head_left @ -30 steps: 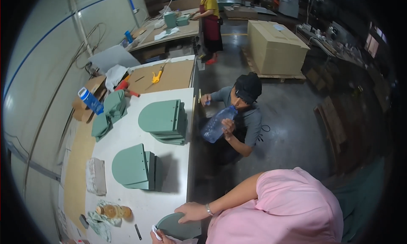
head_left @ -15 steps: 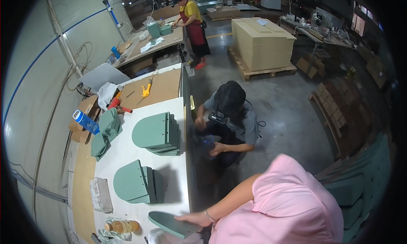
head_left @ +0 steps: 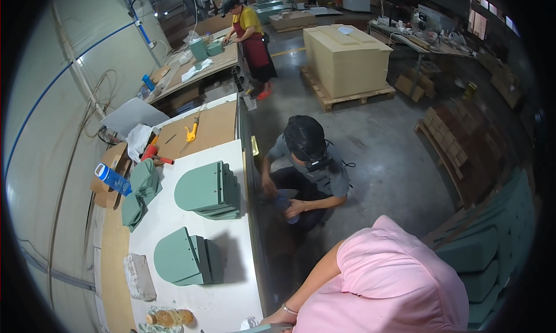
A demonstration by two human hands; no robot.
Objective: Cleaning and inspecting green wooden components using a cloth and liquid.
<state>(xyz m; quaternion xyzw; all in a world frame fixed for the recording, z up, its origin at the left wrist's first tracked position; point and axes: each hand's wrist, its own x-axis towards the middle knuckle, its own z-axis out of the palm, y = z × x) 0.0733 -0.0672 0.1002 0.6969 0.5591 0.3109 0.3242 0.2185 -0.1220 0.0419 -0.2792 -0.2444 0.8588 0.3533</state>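
My right hand, a bracelet at its wrist, reaches from a pink sleeve to the near table edge at the bottom of the view. It grips a green board, of which only a thin strip shows; my fingertips are mostly cut off. A bit of white cloth lies beside the board. My left hand is out of view. Farther along the white tabletop stand two stacks of round-ended green boards, a nearer stack and a farther stack.
A bottle of amber liquid, a whitish block, more green pieces, a blue bottle and a yellow air gun lie on the table. A person crouches beside it. Another person stands at a farther table. A wrapped pallet load is behind.
My right hand and the green board have moved down, nearly out of view. The view has shifted slightly. The crouching person's head has turned and tipped.
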